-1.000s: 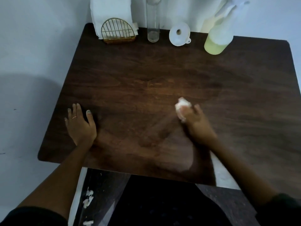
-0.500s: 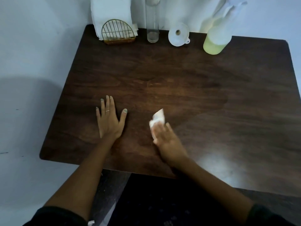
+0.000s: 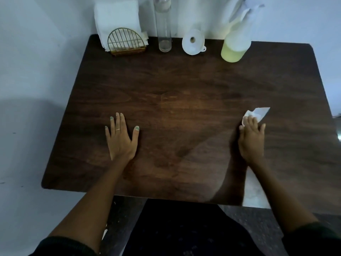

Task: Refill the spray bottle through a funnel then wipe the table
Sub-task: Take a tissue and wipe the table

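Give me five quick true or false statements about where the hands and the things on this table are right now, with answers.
1. The right hand presses a white tissue on the table. True.
2. The left hand grips the spray bottle. False: it lies flat on the table, holding nothing.
3. The funnel sits in the spray bottle's neck. False: it lies on the table beside it.
4. The spray bottle holds yellowish liquid. True.
5. The clear tube bottle lies on its side. False: it stands upright.

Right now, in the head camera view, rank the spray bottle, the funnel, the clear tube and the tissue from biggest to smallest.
1. spray bottle
2. clear tube
3. funnel; tissue looks similar, partly under the right hand, so unranked.
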The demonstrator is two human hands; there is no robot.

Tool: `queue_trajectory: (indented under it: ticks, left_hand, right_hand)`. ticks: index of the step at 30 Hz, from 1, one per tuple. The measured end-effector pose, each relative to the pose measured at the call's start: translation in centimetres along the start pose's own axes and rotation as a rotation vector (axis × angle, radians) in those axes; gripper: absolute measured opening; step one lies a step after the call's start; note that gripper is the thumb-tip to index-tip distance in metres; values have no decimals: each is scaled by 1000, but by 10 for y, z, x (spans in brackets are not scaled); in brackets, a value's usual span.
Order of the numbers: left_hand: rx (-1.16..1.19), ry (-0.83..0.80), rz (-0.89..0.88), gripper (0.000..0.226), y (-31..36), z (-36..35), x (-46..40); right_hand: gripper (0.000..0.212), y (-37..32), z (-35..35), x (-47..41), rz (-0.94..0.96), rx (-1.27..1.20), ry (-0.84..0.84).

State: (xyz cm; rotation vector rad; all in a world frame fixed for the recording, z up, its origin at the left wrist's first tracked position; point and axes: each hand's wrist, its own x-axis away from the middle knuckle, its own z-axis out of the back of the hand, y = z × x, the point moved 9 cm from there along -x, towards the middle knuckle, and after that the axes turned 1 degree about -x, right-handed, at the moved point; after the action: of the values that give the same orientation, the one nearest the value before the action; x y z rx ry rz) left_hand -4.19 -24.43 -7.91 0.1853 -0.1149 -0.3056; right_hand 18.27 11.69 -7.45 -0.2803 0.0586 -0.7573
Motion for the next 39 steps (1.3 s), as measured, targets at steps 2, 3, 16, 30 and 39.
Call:
queue_trajectory:
  ticks: [2, 3, 16, 30, 39]
  left_hand:
    - [1, 0, -5, 70, 1, 0, 1]
    - [1, 0, -7, 70, 1, 0, 1]
    - [119, -165, 72, 67, 0, 3, -6]
    - [1267, -651, 371, 20, 111, 20, 91]
    - [1039, -339, 401, 5, 109, 27, 78]
  right_hand:
    - [58, -37, -11, 20, 80, -13, -7]
    - [55, -63, -16, 36, 167, -27, -12]
    - [31, -220, -36, 142, 465, -849, -635]
    - [29, -158, -21, 89, -592, -1748, -761]
    - [8, -145, 17, 79, -220, -1058, -251]
